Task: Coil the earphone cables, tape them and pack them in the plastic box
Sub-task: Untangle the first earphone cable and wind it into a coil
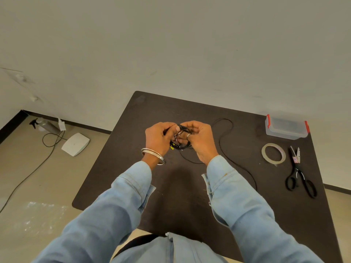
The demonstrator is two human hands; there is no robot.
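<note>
I can read no writing, brand or number anywhere in front of me. The small pink-and-white tag on the scissors is too blurred to make out, and so are the pale marks along their black handles. The yellow bits on the earphone cable held between my hands show no letters I can tell, and the plastic box, the tape roll and the white device on the floor carry no label that I can read.
</note>
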